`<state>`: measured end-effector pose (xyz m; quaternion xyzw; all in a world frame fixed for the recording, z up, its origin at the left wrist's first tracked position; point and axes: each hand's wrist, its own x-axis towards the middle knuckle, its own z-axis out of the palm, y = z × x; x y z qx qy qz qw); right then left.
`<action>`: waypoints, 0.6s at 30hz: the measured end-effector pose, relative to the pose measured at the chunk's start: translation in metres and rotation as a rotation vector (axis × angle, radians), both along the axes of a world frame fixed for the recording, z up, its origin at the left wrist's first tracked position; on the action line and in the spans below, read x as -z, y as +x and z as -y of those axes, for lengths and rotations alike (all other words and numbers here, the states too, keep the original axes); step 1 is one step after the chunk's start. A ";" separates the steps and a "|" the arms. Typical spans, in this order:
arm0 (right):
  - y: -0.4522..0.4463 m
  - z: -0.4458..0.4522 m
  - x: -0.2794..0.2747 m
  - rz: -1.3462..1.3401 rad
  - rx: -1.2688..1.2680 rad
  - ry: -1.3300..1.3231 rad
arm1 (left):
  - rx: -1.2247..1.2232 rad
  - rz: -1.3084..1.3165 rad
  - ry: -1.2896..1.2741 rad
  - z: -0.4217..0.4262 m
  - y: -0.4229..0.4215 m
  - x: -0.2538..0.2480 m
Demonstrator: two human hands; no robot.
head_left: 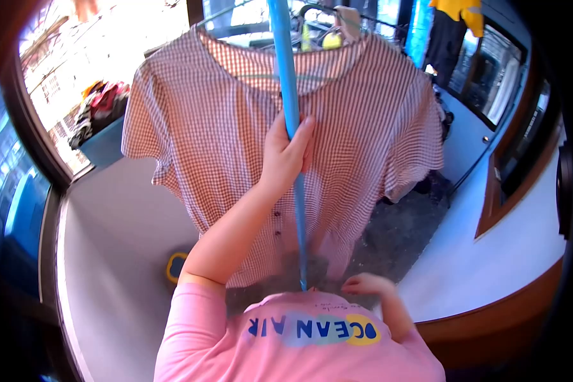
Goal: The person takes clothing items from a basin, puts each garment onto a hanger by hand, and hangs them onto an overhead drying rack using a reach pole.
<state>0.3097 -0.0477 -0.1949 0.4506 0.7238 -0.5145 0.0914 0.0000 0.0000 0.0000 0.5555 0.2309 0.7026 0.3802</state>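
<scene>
My left hand [289, 148] is closed around a long blue pole [286, 70], which runs from the top of the view down toward my chest. Behind the pole hangs a brown-and-white checked short-sleeved shirt [229, 134] with a wide neckline and dark buttons, on a thin green hanger [248, 77]. My left fist is in front of the middle of that shirt; I cannot tell whether they touch. Low on the right, my right hand [365, 284] is near the pole's lower end, apart from it. Its fingers look loosely bent, with nothing visible in them.
A blue tub [103, 139] heaped with clothes stands at the left beside a bright opening. More hangers and dark and yellow garments [458, 25] hang at the top. A white wall [452, 274] with wooden trim closes the right side. A yellow-rimmed object [176, 267] lies lower left.
</scene>
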 end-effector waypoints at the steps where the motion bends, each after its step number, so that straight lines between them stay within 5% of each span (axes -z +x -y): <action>1: -0.007 0.006 -0.009 0.004 -0.026 -0.022 | -0.003 -0.005 -0.040 0.004 -0.007 0.017; 3: 0.008 -0.005 -0.082 -0.419 0.116 -0.123 | -0.025 0.051 -0.080 0.004 -0.018 0.063; 5: -0.024 0.000 -0.124 -0.911 0.273 0.157 | -0.027 -0.003 -0.262 0.021 -0.041 0.101; 9: -0.132 -0.027 -0.196 -0.746 0.106 1.435 | -0.140 -0.157 -0.351 0.052 -0.080 0.149; 11: -0.177 -0.047 -0.202 -0.765 -0.110 1.439 | -0.056 -0.285 -0.564 0.069 -0.092 0.161; 12: -0.193 -0.049 -0.200 -0.788 -0.161 1.130 | -0.007 -0.307 -0.582 0.075 -0.097 0.165; 13: -0.204 -0.057 -0.192 -0.788 -0.160 1.112 | -0.009 -0.303 -0.599 0.082 -0.103 0.172; 15: -0.225 -0.072 -0.174 -0.819 -0.130 0.561 | -0.038 -0.386 -0.697 0.091 -0.114 0.190; 18: -0.240 -0.068 -0.161 -0.807 0.107 0.471 | -0.058 -0.410 -0.853 0.113 -0.117 0.224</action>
